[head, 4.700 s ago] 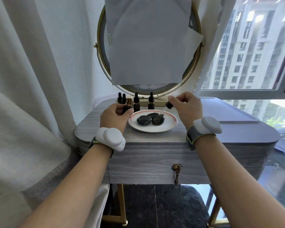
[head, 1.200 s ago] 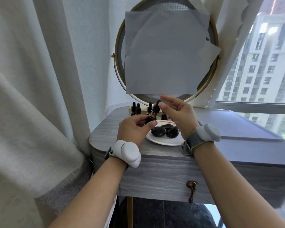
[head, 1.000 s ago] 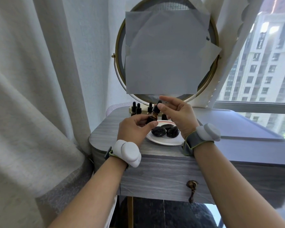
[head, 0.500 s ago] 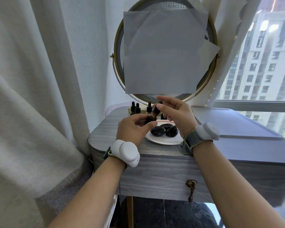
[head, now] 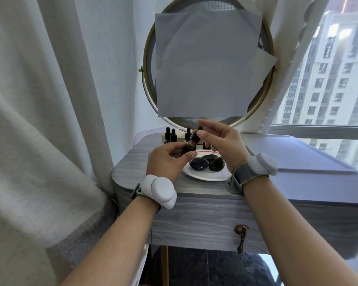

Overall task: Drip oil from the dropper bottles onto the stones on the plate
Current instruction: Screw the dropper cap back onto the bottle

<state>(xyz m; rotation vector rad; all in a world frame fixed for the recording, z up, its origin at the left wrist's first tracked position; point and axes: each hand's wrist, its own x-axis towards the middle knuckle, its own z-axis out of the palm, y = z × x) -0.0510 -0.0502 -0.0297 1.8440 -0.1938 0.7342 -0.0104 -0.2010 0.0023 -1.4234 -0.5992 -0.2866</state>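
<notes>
Head view: left hand (head: 165,162) grips small amber glass bottle (head: 188,147), right hand (head: 225,145) pinches its black dropper (head: 194,136), returned from the dark glossy stones (head: 207,163): dose seemingly done

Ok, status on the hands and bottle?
Left hand holds dropper bottle, cap on. Right hand at the cap, grip unclear. Stones on plate, nothing blocking.

held bottle (head: 191,142): base hidden in left grip (head: 165,162) | plate (head: 205,176): far rim behind right grip (head: 225,145) | rear bottle (head: 203,145): mostly hidden | mirror (head: 148,83) behind plate: glass under paper (head: 205,69), top cut off by frame edge
</notes>
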